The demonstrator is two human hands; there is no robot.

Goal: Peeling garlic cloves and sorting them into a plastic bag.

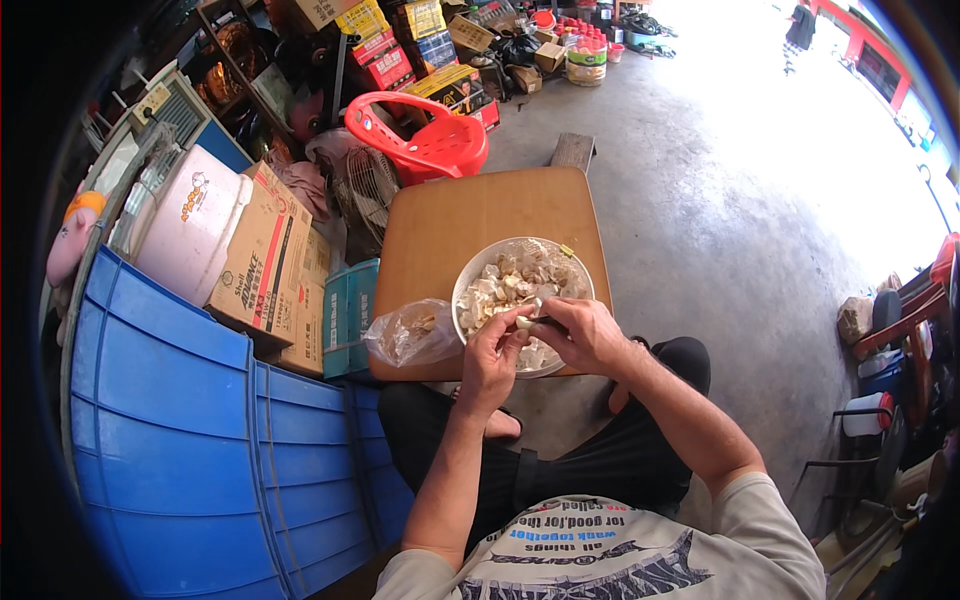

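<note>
Above the near part of a white plastic basket (459, 289), both hands meet. My left hand (491, 360) pinches a pale peeled piece, apparently a garlic clove (523, 322), between thumb and fingers. My right hand (589, 334) grips a small dark-handled tool, likely a paring knife (553, 322), against the clove; its blade is mostly hidden by the fingers. Papery garlic skins and cloves (517, 277) fill the basket. Beside it on the left lies a clear plastic bag (416, 334) with some brownish contents. Both rest on a small brown wooden table (480, 210).
Left of the table stand a teal box (351, 319), cardboard cartons (259, 262) and large blue plastic bins (165, 397). A red plastic chair (442, 146) and a wooden bench end (574, 150) are beyond it. A distant person (801, 30) is at the bright opening.
</note>
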